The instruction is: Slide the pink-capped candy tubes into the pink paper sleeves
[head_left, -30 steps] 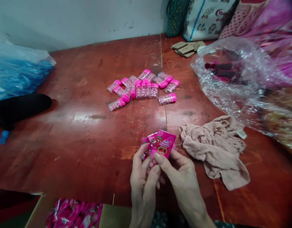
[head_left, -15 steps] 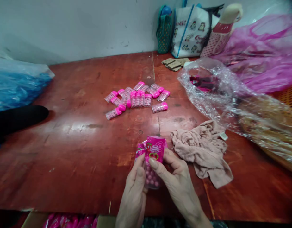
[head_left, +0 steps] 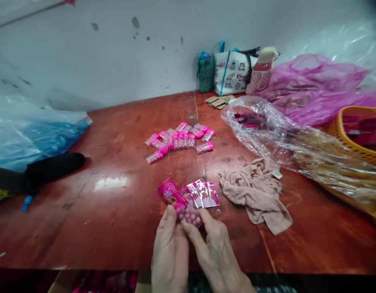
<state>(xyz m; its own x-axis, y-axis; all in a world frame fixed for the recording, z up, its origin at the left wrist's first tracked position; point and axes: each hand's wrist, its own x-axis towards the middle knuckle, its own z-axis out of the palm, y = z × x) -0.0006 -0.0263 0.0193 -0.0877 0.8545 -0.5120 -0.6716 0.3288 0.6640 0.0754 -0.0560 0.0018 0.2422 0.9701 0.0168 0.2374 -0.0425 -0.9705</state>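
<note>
Between both hands is a small clear candy container (head_left: pixel 191 217) filled with pink balls, tilted up to the left. A shiny pink printed sleeve (head_left: pixel 170 193) covers its upper-left end. My left hand (head_left: pixel 171 248) grips it from the left, the thumb near where sleeve and container meet. With thumb and fingers, my right hand (head_left: pixel 212 246) pinches the ball-filled end. Several loose pink and silver printed sleeves (head_left: pixel 205 193) lie on the table just beyond my hands. Farther back, several candy containers with pink caps (head_left: pixel 182 141) lie and stand in a cluster.
A crumpled pinkish cloth (head_left: pixel 256 193) lies right of my hands. Clear plastic wrap (head_left: pixel 267 130), a pink bag (head_left: pixel 316 87) and a yellow basket (head_left: pixel 336 129) crowd the right. At left are a bag of blue items (head_left: pixel 50 134) and a black object (head_left: pixel 55 167).
The candy container with its sleeve has turned from upright to tilted left, and my right hand has shifted to its lower end. Loose sleeves behind it now show. The camera view has tipped upward.
</note>
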